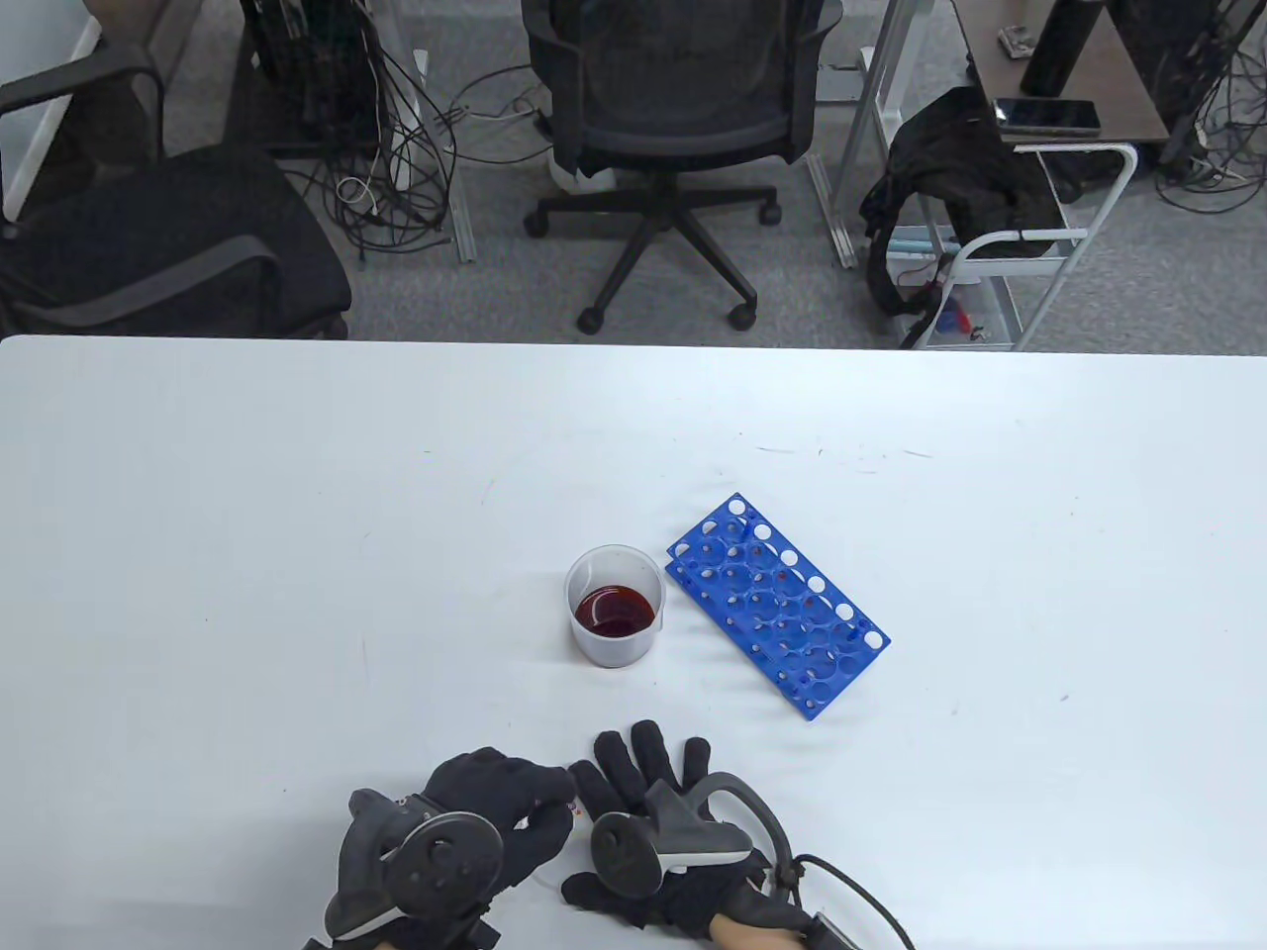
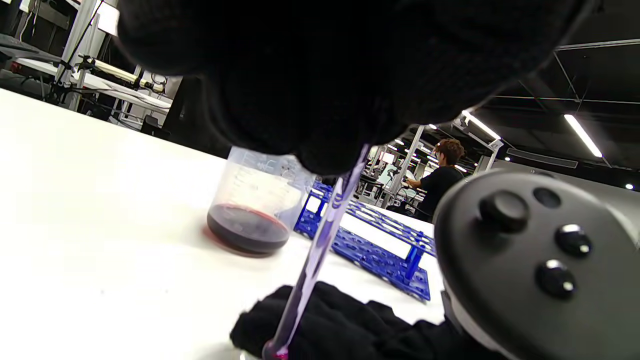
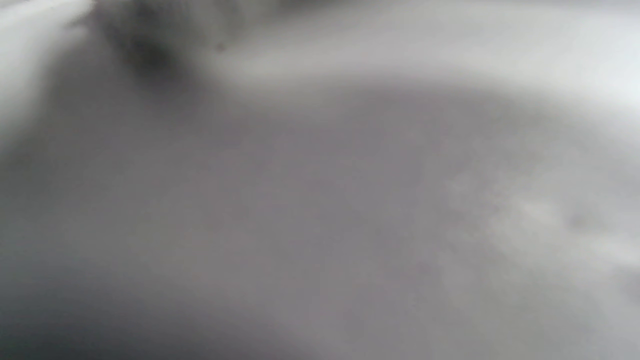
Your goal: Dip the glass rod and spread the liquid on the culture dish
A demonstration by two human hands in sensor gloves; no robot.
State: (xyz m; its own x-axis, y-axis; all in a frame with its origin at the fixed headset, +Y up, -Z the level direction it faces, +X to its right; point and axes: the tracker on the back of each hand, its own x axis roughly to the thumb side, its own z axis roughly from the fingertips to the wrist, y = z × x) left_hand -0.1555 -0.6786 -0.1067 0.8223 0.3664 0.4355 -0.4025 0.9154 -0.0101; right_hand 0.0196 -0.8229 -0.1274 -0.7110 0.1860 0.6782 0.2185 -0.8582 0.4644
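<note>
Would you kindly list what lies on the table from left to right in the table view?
Left hand → right hand → beaker of dark red liquid, about level with the right hand sideways → blue test tube rack.

On your white worktop (image 1: 297,515) you see a blue test tube rack (image 1: 777,604) lying at an angle, right of the middle. Beyond the far edge is grey carpet floor. A black office chair (image 1: 673,109) stands there in the middle, and another black chair (image 1: 148,237) is at the far left. Between them, black cables (image 1: 396,148) hang in a tangle. At the far right a white cart (image 1: 1029,267) holds a black bag (image 1: 950,188), and behind it a dark desk (image 1: 1059,69) carries a phone (image 1: 1047,115).
</note>
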